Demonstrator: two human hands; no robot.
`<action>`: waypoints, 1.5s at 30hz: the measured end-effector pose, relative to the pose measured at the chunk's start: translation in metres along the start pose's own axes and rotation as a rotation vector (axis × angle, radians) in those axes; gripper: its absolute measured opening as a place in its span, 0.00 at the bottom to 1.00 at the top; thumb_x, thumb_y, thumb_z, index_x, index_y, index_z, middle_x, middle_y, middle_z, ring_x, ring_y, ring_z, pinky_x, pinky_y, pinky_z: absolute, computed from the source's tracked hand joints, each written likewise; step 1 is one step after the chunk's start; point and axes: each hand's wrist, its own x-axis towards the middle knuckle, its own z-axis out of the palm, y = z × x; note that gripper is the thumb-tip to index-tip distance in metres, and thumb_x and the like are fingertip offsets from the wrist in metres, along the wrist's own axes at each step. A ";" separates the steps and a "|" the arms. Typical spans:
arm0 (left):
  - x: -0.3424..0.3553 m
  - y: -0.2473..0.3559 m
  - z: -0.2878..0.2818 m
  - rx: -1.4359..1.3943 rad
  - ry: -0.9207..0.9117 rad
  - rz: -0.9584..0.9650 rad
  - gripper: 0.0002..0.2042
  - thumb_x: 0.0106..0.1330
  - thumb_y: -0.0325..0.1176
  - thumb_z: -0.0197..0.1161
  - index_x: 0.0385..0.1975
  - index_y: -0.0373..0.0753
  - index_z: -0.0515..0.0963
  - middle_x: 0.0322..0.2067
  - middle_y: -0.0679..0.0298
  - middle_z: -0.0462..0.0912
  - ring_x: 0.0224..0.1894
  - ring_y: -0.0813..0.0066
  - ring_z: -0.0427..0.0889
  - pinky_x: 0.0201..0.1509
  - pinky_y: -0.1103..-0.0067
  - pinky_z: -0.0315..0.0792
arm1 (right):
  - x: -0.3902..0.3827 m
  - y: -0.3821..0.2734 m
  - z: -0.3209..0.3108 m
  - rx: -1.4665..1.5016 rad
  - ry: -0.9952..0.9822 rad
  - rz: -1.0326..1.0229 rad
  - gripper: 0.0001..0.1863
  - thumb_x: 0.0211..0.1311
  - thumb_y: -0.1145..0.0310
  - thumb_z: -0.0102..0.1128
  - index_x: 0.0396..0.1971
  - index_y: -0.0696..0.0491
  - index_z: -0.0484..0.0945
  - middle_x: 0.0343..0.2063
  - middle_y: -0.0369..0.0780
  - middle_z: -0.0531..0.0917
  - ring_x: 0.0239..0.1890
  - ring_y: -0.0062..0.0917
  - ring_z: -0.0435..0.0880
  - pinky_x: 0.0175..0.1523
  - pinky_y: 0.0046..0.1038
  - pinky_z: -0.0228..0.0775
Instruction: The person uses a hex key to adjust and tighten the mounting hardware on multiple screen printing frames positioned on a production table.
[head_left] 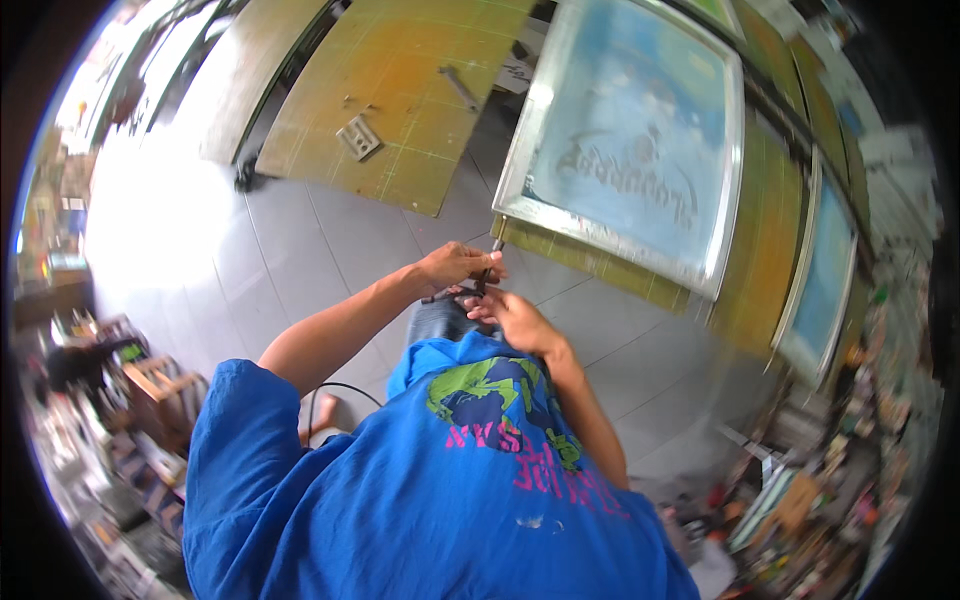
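Observation:
In front of my waist both hands come together on a slim dark tool (484,281), whose exact kind is too small and blurred to make out. My left hand (452,266) is closed, its thumb and fingers pinching the upper part. Just below and to the right, my right hand (516,322) curls its fingers around the lower part. Close beyond them is the near corner of a silver-framed printing screen (640,130) with pale blue mesh and dark lettering, resting over a yellow-brown board (600,262).
Another yellow-brown board (400,60) at the far left bears a wrench (459,88), a metal plate with holes (359,138) and small screws. A second framed screen (818,275) stands right. Clutter (800,510) fills the lower right; a black cable (350,386) loops near my left elbow.

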 end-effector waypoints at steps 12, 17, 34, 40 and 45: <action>0.001 -0.007 0.007 0.292 -0.045 0.260 0.27 0.82 0.45 0.36 0.55 0.27 0.76 0.52 0.53 0.83 0.55 0.69 0.80 0.62 0.72 0.72 | 0.018 0.014 0.013 -0.205 0.351 -0.254 0.19 0.74 0.55 0.55 0.42 0.56 0.86 0.32 0.37 0.85 0.37 0.23 0.82 0.47 0.26 0.73; 0.004 -0.008 -0.001 0.326 -0.039 0.202 0.27 0.82 0.48 0.37 0.56 0.28 0.75 0.36 0.60 0.84 0.28 0.82 0.77 0.34 0.82 0.73 | 0.006 -0.008 0.028 0.216 0.334 -0.166 0.16 0.75 0.62 0.54 0.43 0.59 0.84 0.35 0.37 0.86 0.36 0.20 0.81 0.46 0.24 0.73; 0.006 0.007 -0.028 0.457 0.050 0.196 0.24 0.59 0.51 0.73 0.41 0.33 0.87 0.30 0.60 0.88 0.33 0.77 0.83 0.38 0.78 0.76 | 0.038 -0.039 0.046 0.037 0.749 0.101 0.10 0.54 0.70 0.75 0.32 0.57 0.84 0.27 0.33 0.84 0.32 0.17 0.81 0.39 0.20 0.71; 0.002 0.002 -0.024 0.407 0.118 0.327 0.19 0.65 0.47 0.68 0.33 0.33 0.87 0.22 0.57 0.85 0.25 0.76 0.82 0.30 0.76 0.75 | 0.031 -0.054 0.062 0.034 0.688 0.100 0.14 0.71 0.66 0.59 0.47 0.61 0.79 0.37 0.37 0.84 0.34 0.19 0.83 0.42 0.21 0.73; 0.016 -0.026 -0.021 0.413 0.096 0.457 0.16 0.71 0.42 0.60 0.36 0.33 0.86 0.23 0.55 0.85 0.24 0.73 0.81 0.28 0.74 0.73 | 0.011 -0.033 0.042 0.267 0.435 -0.006 0.15 0.77 0.67 0.49 0.51 0.62 0.77 0.43 0.37 0.84 0.39 0.18 0.84 0.44 0.21 0.72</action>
